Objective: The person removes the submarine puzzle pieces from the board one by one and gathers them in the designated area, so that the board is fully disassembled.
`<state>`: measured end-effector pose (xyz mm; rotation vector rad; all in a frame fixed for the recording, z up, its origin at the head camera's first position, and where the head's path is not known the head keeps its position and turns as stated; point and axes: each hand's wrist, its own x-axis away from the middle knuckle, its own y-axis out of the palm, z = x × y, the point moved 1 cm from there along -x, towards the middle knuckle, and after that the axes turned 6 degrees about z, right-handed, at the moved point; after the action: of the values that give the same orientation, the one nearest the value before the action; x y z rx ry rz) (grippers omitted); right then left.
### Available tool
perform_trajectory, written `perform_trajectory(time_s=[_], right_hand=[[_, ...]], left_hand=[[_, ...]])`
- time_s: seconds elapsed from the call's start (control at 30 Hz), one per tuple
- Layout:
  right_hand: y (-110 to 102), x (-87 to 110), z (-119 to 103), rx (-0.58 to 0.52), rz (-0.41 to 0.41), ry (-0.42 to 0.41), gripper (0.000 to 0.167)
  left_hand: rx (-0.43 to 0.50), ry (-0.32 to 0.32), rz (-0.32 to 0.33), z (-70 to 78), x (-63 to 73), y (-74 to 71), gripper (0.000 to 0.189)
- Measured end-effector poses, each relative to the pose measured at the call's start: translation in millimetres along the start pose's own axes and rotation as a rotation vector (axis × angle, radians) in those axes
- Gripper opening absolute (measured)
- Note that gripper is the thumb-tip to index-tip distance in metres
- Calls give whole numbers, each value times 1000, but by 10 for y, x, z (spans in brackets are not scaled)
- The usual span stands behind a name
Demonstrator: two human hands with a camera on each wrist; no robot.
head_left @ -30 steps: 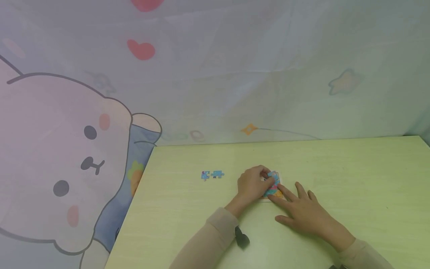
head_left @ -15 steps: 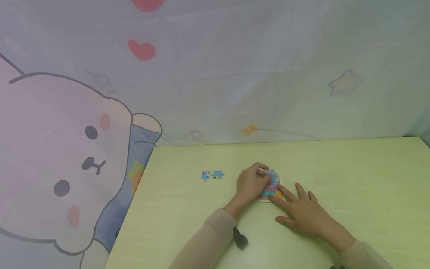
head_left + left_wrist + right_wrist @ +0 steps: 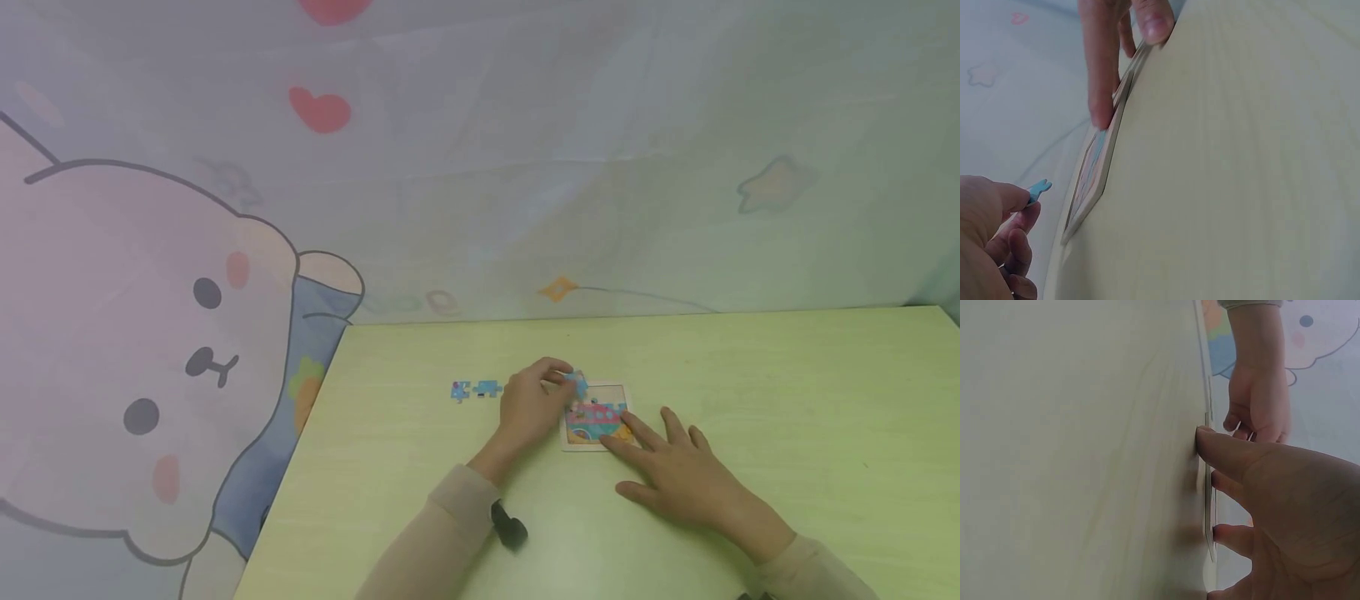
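Between thumb and fingers my left hand [image 3: 531, 406] pinches a light blue jigsaw piece [image 3: 577, 384], held over the upper left corner of a small puzzle tray [image 3: 581, 448]. In the left wrist view the same piece [image 3: 1039, 189] sticks out from the fingertips, apart from the tray. Pink, teal and orange pieces fill the tray's lower part; along its top a pale strip of base shows. My right hand [image 3: 678, 479] lies with spread fingers, its fingertips resting on the tray's lower right side. Part of the tray's left edge is hidden behind the left hand.
Two more blue jigsaw pieces, one [image 3: 460, 390] left of the other [image 3: 487, 389], lie on the pale yellow table [image 3: 787, 400] to the left of the left hand. A printed curtain [image 3: 525, 167] hangs behind the table's back edge.
My left hand has moved left from over the tray with the blue piece in its pinch, uncovering more of the puzzle. The right hand has stayed in place.
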<state>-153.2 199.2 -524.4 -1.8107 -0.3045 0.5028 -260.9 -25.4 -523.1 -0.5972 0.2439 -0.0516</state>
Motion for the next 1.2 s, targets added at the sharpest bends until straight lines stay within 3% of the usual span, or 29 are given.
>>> perform_trajectory(time_s=[0.27,0.5,0.73,1.2], right_hand=[[-22,-1,-13,-4,-5,5,60],[-26,0,-17,-10,-14,11,60],[-14,6,-12,0,-12,7,60],[-7,8,-9,-8,1,-4,60]], left_hand=[[-38,-30,33,-227,-44,-356,18],[-70,-58,1,-396,-61,-596,20],[-135,-51,-17,-509,-92,-664,19],[-192,-35,-34,-527,-120,-664,16]])
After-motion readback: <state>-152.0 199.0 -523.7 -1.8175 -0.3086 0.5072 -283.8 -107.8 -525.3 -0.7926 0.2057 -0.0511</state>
